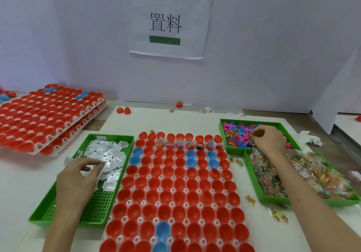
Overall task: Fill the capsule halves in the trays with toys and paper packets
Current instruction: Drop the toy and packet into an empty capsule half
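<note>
White tabletop (pixel 175 119) carries the tray (pixel 159 189) of capsule halves (pixel 179 183) mid-frame: only one row near its top holds toys (pixel 180 144), all the rest are empty. My left hand (pixel 78 175) fingers pinch paper packets (pixel 109 152) at left; my right hand (pixel 270 139) pinches toys in the green bin (pixel 277 123) upper right.

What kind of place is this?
Probably a packing or assembly workstation: stacked trays of capsule halves, green bins of paper packets and small toys, and a printed sign on the wall.
</note>
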`<action>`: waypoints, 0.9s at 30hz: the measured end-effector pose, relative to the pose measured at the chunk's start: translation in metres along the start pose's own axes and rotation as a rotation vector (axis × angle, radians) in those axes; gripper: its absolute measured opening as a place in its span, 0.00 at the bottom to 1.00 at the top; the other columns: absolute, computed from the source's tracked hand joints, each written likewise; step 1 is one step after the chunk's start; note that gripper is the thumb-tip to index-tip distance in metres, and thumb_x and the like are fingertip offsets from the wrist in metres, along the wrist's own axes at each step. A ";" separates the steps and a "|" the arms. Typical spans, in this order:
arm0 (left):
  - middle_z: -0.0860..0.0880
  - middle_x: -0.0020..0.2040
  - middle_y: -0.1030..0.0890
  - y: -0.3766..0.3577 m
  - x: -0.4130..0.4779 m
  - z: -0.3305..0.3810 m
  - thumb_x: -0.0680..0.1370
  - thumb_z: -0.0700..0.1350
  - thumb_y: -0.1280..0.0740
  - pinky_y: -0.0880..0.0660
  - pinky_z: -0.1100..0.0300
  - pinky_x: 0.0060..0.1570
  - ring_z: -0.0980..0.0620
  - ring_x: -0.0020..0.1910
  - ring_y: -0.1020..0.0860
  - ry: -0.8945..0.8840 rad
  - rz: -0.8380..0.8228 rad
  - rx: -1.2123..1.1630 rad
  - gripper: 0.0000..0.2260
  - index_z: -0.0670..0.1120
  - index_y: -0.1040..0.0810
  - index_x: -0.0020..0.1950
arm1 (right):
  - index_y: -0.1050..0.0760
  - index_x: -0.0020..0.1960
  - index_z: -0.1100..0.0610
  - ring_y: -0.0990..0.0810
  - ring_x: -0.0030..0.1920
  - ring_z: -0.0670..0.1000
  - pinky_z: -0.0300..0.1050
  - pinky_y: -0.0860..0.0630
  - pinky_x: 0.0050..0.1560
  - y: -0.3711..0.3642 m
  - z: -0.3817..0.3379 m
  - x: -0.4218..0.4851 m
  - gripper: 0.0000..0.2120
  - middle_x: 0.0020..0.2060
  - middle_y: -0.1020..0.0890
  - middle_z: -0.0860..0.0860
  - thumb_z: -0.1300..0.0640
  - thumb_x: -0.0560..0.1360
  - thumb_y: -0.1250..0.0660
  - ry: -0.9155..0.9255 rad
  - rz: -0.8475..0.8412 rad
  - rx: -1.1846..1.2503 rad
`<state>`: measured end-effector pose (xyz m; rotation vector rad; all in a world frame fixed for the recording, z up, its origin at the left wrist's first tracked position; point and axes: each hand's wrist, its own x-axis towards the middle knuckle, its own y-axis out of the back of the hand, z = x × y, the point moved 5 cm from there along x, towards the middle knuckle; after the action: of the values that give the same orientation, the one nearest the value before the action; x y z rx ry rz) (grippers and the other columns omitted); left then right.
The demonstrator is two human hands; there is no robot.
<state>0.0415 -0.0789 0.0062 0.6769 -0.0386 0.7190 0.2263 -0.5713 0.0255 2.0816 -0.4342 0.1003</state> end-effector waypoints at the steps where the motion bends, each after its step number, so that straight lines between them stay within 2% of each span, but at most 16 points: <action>1: 0.52 0.46 0.20 0.001 0.000 0.000 0.75 0.45 0.25 0.28 0.52 0.47 0.49 0.46 0.22 -0.007 0.016 0.003 0.02 0.48 0.15 0.45 | 0.18 0.43 0.49 0.19 0.48 0.52 0.60 0.27 0.62 0.002 0.000 0.000 0.08 0.39 0.18 0.46 0.62 0.74 0.27 0.002 0.029 0.026; 3: 0.50 0.48 0.20 0.004 -0.001 0.002 0.75 0.45 0.25 0.28 0.50 0.51 0.48 0.49 0.23 -0.023 0.044 -0.013 0.02 0.50 0.16 0.46 | 0.16 0.46 0.53 0.18 0.48 0.52 0.55 0.23 0.57 0.006 0.002 0.000 0.07 0.42 0.15 0.49 0.63 0.74 0.28 0.010 0.081 0.095; 4: 0.50 0.48 0.19 0.005 -0.002 0.002 0.76 0.45 0.25 0.27 0.50 0.51 0.48 0.48 0.22 -0.028 0.055 -0.032 0.02 0.51 0.17 0.46 | 0.16 0.47 0.54 0.18 0.46 0.51 0.49 0.21 0.51 0.009 0.003 0.000 0.06 0.44 0.15 0.50 0.64 0.74 0.28 0.018 0.104 0.133; 5: 0.49 0.47 0.18 0.005 -0.002 0.002 0.76 0.45 0.26 0.26 0.50 0.49 0.49 0.46 0.22 -0.036 0.064 -0.054 0.03 0.53 0.17 0.46 | 0.16 0.47 0.55 0.19 0.45 0.50 0.42 0.23 0.45 0.012 0.002 0.000 0.07 0.44 0.14 0.51 0.65 0.74 0.28 0.027 0.122 0.168; 7: 0.49 0.45 0.17 0.006 -0.002 0.003 0.77 0.44 0.27 0.25 0.54 0.47 0.52 0.43 0.21 -0.044 0.081 -0.109 0.05 0.54 0.18 0.47 | 0.17 0.45 0.53 0.19 0.43 0.49 0.37 0.29 0.38 0.018 0.002 0.001 0.07 0.42 0.15 0.50 0.65 0.73 0.27 0.033 0.141 0.216; 10: 0.47 0.45 0.16 0.010 -0.002 0.003 0.77 0.42 0.27 0.24 0.72 0.42 0.50 0.43 0.20 -0.038 0.118 -0.171 0.05 0.49 0.16 0.51 | 0.18 0.42 0.51 0.21 0.40 0.47 0.35 0.31 0.35 0.027 0.003 0.001 0.09 0.38 0.17 0.47 0.64 0.71 0.25 0.008 0.150 0.253; 12: 0.46 0.45 0.16 0.013 -0.004 0.005 0.77 0.41 0.28 0.28 0.80 0.43 0.46 0.44 0.18 -0.028 0.138 -0.188 0.06 0.46 0.16 0.54 | 0.17 0.42 0.53 0.20 0.41 0.47 0.39 0.25 0.40 0.032 0.004 0.000 0.07 0.40 0.15 0.50 0.64 0.70 0.23 -0.019 0.145 0.296; 14: 0.45 0.45 0.16 0.017 -0.009 0.009 0.77 0.41 0.27 0.29 0.80 0.44 0.43 0.45 0.17 0.012 0.148 -0.250 0.06 0.47 0.16 0.54 | 0.16 0.44 0.57 0.19 0.42 0.49 0.46 0.21 0.49 0.037 0.004 -0.004 0.06 0.42 0.14 0.53 0.64 0.70 0.23 -0.049 0.142 0.349; 17: 0.44 0.45 0.15 0.022 -0.026 0.028 0.76 0.41 0.27 0.25 0.78 0.42 0.45 0.45 0.16 0.063 0.162 -0.444 0.07 0.51 0.17 0.51 | 0.16 0.47 0.57 0.17 0.44 0.52 0.52 0.19 0.53 0.050 -0.006 -0.019 0.07 0.43 0.15 0.53 0.64 0.70 0.23 -0.078 0.114 0.529; 20: 0.49 0.41 0.13 0.010 -0.056 0.069 0.75 0.39 0.28 0.20 0.71 0.42 0.49 0.43 0.15 0.086 0.041 -0.693 0.09 0.54 0.15 0.45 | 0.17 0.47 0.52 0.15 0.46 0.55 0.48 0.17 0.50 0.066 -0.038 -0.051 0.09 0.41 0.14 0.52 0.64 0.70 0.23 -0.008 -0.012 0.815; 22: 0.50 0.42 0.13 -0.006 -0.081 0.104 0.71 0.42 0.28 0.19 0.68 0.41 0.53 0.43 0.14 0.111 -0.099 -0.816 0.07 0.54 0.13 0.43 | 0.15 0.47 0.51 0.14 0.45 0.54 0.43 0.17 0.47 0.078 -0.064 -0.082 0.08 0.42 0.13 0.51 0.59 0.69 0.22 0.047 -0.107 0.986; 24: 0.48 0.42 0.13 -0.019 -0.101 0.138 0.67 0.45 0.28 0.19 0.67 0.39 0.53 0.41 0.14 0.096 -0.219 -0.876 0.09 0.57 0.12 0.43 | 0.14 0.46 0.48 0.14 0.43 0.50 0.39 0.19 0.45 0.090 -0.087 -0.116 0.12 0.43 0.13 0.48 0.51 0.63 0.22 0.089 -0.195 1.128; 27: 0.49 0.41 0.13 -0.031 -0.120 0.176 0.67 0.48 0.27 0.21 0.69 0.39 0.53 0.40 0.14 0.015 -0.311 -0.886 0.10 0.59 0.13 0.45 | 0.14 0.45 0.46 0.15 0.42 0.48 0.37 0.20 0.45 0.099 -0.110 -0.162 0.15 0.41 0.14 0.48 0.46 0.59 0.22 0.146 -0.290 1.231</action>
<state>0.0028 -0.2705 0.0967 -0.1729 -0.2197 0.3431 0.0524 -0.4817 0.1239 3.2804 0.0966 0.4259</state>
